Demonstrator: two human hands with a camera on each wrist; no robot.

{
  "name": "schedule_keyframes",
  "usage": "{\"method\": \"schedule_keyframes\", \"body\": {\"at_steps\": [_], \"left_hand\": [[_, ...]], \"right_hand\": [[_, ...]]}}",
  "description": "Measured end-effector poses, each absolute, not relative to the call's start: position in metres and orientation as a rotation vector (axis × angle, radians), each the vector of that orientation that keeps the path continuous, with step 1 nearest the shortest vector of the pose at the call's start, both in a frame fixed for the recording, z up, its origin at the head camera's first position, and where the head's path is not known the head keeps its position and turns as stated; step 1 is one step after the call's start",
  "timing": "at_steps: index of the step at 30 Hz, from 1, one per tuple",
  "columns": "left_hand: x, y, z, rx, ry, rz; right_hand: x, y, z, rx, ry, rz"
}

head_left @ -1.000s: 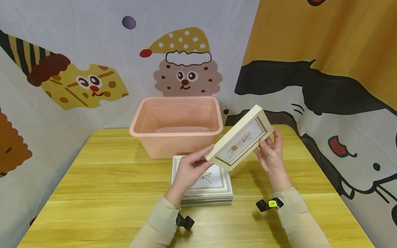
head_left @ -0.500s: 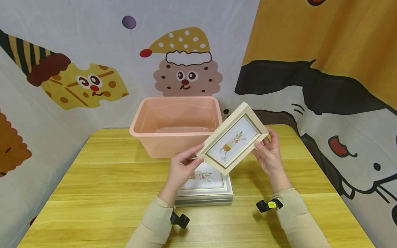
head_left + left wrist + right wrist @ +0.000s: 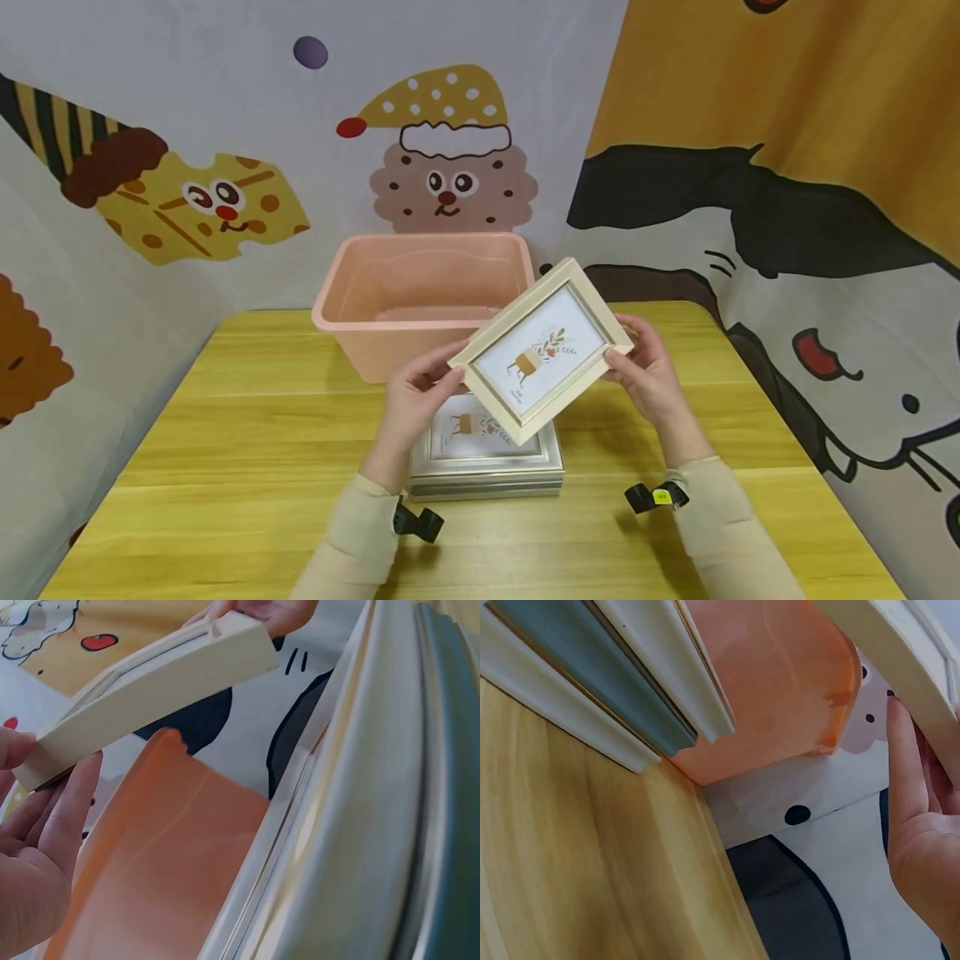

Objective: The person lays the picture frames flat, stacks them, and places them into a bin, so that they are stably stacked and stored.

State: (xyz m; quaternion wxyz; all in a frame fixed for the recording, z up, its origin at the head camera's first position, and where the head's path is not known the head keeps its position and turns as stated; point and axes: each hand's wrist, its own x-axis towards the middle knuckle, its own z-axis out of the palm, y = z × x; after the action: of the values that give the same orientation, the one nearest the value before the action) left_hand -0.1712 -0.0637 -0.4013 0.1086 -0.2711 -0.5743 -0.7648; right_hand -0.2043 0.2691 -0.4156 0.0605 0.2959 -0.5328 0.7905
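Nearest are two pale sleeves (image 3: pixel 341 533), with a small black camera (image 3: pixel 420 522) at the left wrist and another at the right. Ahead of them, the left hand (image 3: pixel 412 402) pinches the left corner of a cream picture frame (image 3: pixel 540 350), and the right hand (image 3: pixel 651 375) pinches the corner diagonally opposite; in both, the thumb is in front and the fingers behind. The frame is in the air, tilted, its long sides slanting up to the right, its flower print facing the wearer.

This is a sound hold, I would judge: both thumbs sit on the wooden border, and they are best kept there, off the picture. Since only two corners are gripped, the frame could pivot between them, so an even pinch and hands that travel together should keep it steady.

Beneath it, apart in the left wrist view, a stack of frames (image 3: pixel 487 482) lies flat on the wooden tabletop (image 3: pixel 262 450), the top one showing a similar print; a blue-green frame (image 3: pixel 600 675) sits between paler ones. Any lowering or turning calls for care that the bottom corner does not knock that top frame. Just beyond, the pink bin (image 3: pixel 397 346) stands upright, its rim partly hidden by the cream frame. Behind hangs a cartoon-printed cloth (image 3: pixel 225 83).
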Motion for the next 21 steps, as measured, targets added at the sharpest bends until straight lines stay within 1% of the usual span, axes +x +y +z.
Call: {"method": "schedule_keyframes", "body": {"at_steps": [7, 21], "left_hand": [[-0.176, -0.083, -0.4, -0.811, -1.74, -2.298], [-0.183, -0.11, -0.408, -0.839, -1.828, -2.335]], "right_hand": [[-0.2, 0.272, -0.412, 0.927, -1.83, 2.276], [-0.191, 0.263, -0.409, 0.862, -2.253, 1.87]]}}
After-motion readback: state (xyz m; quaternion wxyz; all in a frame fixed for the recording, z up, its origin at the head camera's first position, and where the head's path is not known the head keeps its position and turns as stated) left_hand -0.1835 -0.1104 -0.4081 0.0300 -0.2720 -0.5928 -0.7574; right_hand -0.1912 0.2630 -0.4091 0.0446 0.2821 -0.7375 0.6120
